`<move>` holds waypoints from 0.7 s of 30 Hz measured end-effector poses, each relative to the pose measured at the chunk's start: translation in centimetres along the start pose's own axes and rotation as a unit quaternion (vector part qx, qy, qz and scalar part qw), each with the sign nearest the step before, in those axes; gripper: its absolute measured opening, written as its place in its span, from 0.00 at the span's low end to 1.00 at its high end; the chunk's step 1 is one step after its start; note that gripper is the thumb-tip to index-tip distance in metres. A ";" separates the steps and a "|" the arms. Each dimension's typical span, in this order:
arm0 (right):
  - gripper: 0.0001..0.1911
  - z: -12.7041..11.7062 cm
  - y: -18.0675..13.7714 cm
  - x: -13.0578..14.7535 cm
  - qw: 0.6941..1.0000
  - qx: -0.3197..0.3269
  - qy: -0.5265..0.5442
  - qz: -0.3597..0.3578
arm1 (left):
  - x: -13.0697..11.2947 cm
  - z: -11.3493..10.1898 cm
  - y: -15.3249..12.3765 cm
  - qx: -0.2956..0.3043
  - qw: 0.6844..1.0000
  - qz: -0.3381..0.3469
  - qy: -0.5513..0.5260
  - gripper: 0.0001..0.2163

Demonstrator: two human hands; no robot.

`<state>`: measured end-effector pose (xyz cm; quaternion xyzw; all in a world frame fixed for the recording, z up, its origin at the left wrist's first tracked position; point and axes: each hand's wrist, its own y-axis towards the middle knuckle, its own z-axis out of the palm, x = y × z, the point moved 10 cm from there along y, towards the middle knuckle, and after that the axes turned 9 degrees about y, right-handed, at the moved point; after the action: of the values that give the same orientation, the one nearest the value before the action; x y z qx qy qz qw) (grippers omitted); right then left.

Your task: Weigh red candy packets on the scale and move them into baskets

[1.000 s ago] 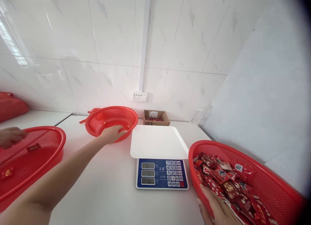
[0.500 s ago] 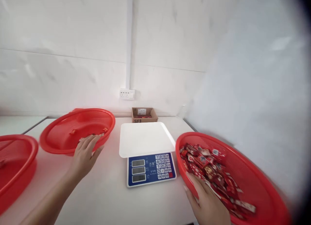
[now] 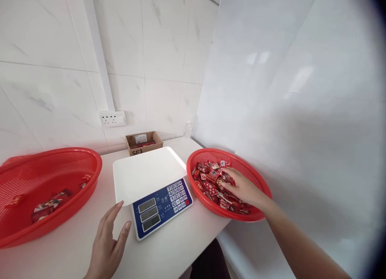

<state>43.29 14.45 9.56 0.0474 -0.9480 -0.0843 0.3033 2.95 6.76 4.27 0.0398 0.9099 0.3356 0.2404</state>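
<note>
My right hand [image 3: 243, 186] reaches into the red mesh basket [image 3: 259, 182] on the right and rests on a pile of red wrapped candies [image 3: 212, 178]; its fingers curl onto the packets. Whether it grips one is hidden. My left hand [image 3: 108, 243] hovers open, fingers together, over the white table just left of the scale's blue keypad [image 3: 161, 206]. The scale's white weighing pan [image 3: 144, 172] is bare. A second red basket [image 3: 51, 222] at the left holds a few candies [image 3: 48, 204].
A small brown cardboard box [image 3: 144, 142] stands against the tiled wall behind the scale, below a wall socket [image 3: 113, 119]. A white panel wall closes the right side. The table's front edge runs just below the scale.
The view swung right. My left hand let go of the left basket and drew back beside the scale. My right hand moved from the right basket's rim into the candies.
</note>
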 end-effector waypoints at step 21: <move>0.34 5.4 4.6 -11.7 0.961 0.222 0.056 0.153 | 2.5 1.7 -0.2 0.078 0.985 -0.124 -0.090 0.24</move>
<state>49.48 21.30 -0.55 -0.0275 -0.9204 0.1783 0.3468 1.61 8.20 1.99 -0.0243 0.9062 0.2260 0.3567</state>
